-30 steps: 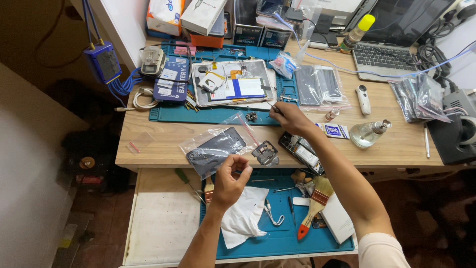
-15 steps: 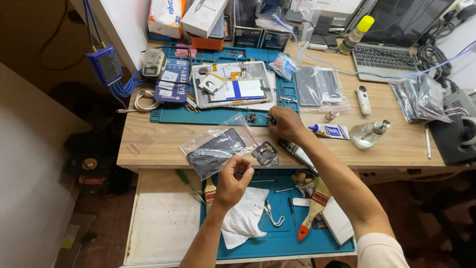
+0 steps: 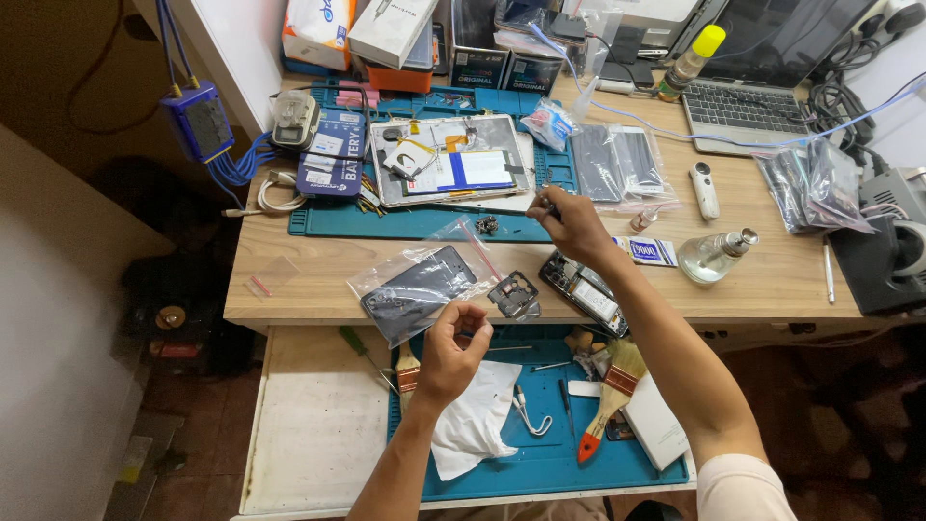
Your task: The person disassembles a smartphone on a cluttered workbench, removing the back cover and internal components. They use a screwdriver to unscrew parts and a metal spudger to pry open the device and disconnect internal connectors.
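reaching fwd over the counter, right hand is closed round a thin tool; tip sits at edge of blue mat, just beside the opened tablet. left hand is curled narrow, fingers pinched; cannot tell what it holds. it hovers near the bagged phone back & small camera frame. opened phone lies under right forearm. brush in lower tray.

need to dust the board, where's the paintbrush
In the head view the paintbrush lies on the blue mat in the pulled-out drawer, right of the white cloth, beneath the right forearm.
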